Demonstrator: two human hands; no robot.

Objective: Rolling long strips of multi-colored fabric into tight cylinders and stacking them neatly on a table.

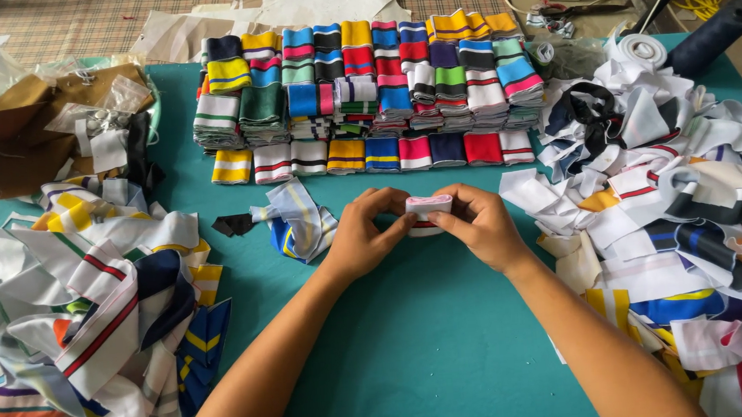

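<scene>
**Both hands pinch a folded rib strip at table centre**

Step in hand, by the look of it: squaring up a small folded striped strip (428,205), white with pink and red bands, held between both hands just above the teal table (416,353). To do it well, the edges likely need to sit flush and the stripes lined up before it goes down; an even pinch on both ends should stop the fold from springing open.

Left hand (364,233): fingers curled nearly closed, thumb and fingertips gripping the strip's left end. Right hand (477,225): same pose, mirrored, fingers clamped on the right end. Neither palm is open; nothing else is held.

Just beyond the hands sits a row of folded strips (372,155), and behind it taller stacked bundles (362,78) in many colours. Left of the left hand lies a loose blue-striped piece (298,222); further left, a heap of unfolded strips (91,315). Right of the right hand, another big loose heap (676,213), mostly white.
</scene>
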